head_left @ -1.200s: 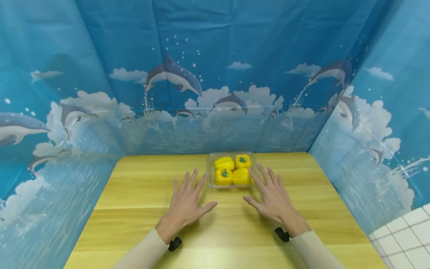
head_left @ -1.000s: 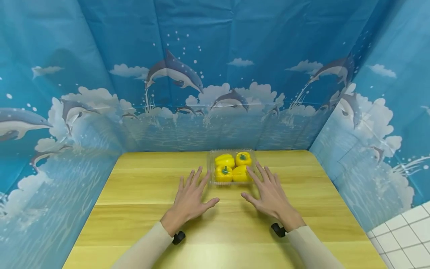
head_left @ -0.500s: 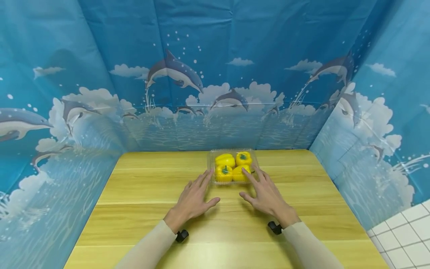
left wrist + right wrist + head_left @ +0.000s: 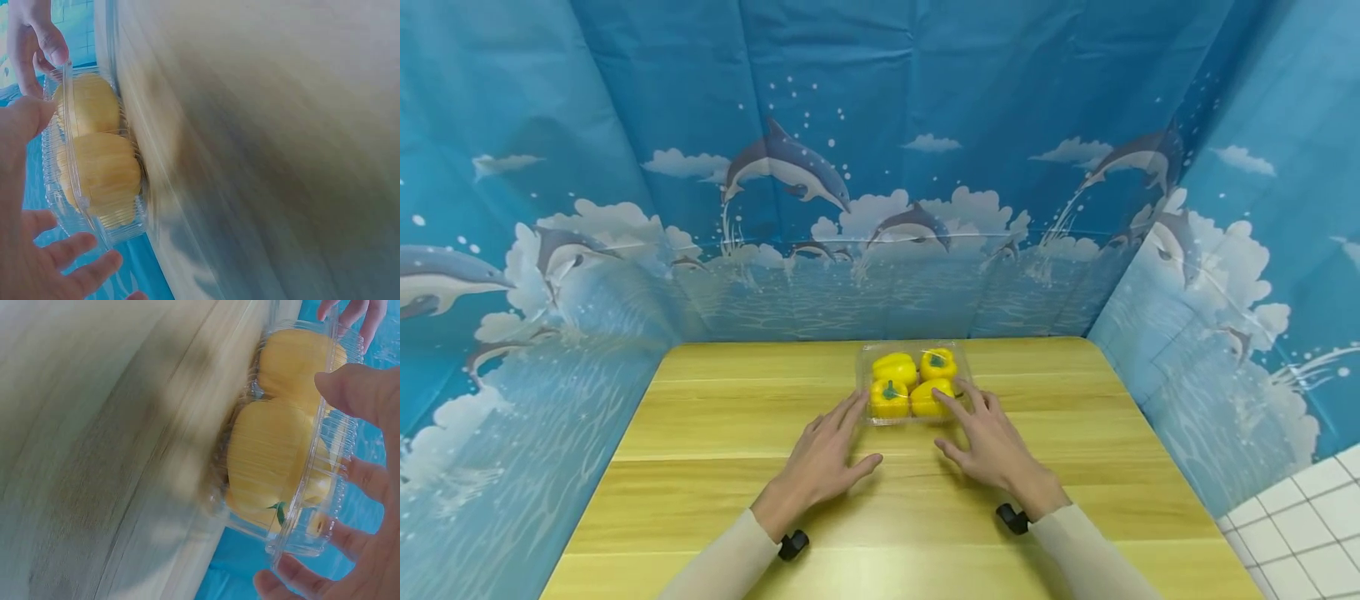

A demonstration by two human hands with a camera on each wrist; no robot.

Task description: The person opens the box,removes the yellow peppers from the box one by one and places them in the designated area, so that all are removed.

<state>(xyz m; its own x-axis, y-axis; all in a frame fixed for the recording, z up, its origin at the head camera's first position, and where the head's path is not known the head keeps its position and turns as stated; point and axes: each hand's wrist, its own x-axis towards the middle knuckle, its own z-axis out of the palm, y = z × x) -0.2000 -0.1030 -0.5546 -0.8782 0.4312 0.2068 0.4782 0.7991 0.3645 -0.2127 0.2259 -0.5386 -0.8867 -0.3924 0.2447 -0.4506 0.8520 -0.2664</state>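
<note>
A clear plastic clamshell box (image 4: 913,421) with several yellow bell peppers (image 4: 890,400) inside stands near the table's back edge. Its lid is down over the peppers. My left hand (image 4: 822,457) has its fingers stretched along the box's left side, fingertips right at the wall, thumb held out in front. On the other side, my right hand (image 4: 996,446) reaches round the right wall, with the index finger over the lid corner. In the right wrist view the right fingers (image 4: 365,478) spread along the side of the box (image 4: 306,481), thumb near its front edge.
The wooden table (image 4: 880,517) has a blue curtain with dolphins (image 4: 880,283) close behind it and at both sides. White floor tiles (image 4: 1307,517) show at the lower right. A black strap camera (image 4: 1013,518) sits at each wrist.
Both hands have moved inward, and their fingers have drawn together at the box's sides. The box has shifted slightly toward me.
</note>
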